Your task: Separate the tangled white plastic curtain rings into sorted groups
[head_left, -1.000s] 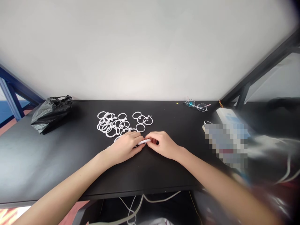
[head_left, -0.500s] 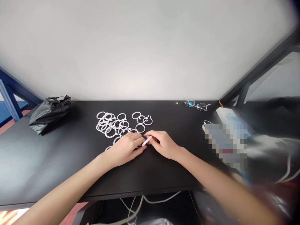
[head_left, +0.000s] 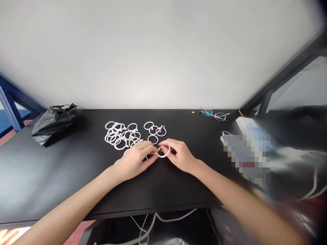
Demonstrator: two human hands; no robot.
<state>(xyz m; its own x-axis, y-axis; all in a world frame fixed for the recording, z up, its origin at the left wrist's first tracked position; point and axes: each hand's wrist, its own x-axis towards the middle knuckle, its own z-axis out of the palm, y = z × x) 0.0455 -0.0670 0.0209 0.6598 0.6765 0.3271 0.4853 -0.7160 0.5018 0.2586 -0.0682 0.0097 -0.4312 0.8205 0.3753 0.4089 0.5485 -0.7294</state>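
A white plastic ring (head_left: 165, 156), shaped like a curtain ring, is held between my two hands just above the black table (head_left: 163, 190). My left hand (head_left: 140, 154) is closed, its thumb and fingertips pinching the ring's left end. Closed on the ring's right side is my right hand (head_left: 180, 154), the thumb partly behind the loop. Several more white rings (head_left: 121, 136) lie in a loose, overlapping pile beyond my left hand, some with small eyelets. A few rings (head_left: 152, 139) sit to the right of that pile; others are partly hidden under my left hand.
A crumpled black plastic bag (head_left: 55, 124) stands at the back left. Eyeglasses (head_left: 214, 114) rest near the wall. On the right are a blurred-out device (head_left: 242, 156) and a white box (head_left: 252, 131). Cables (head_left: 153, 224) hang below the table's front edge.
The ring in my hands has turned from nearly edge-on to showing its open loop. My fingers have shifted slightly around it; the pile looks the same.
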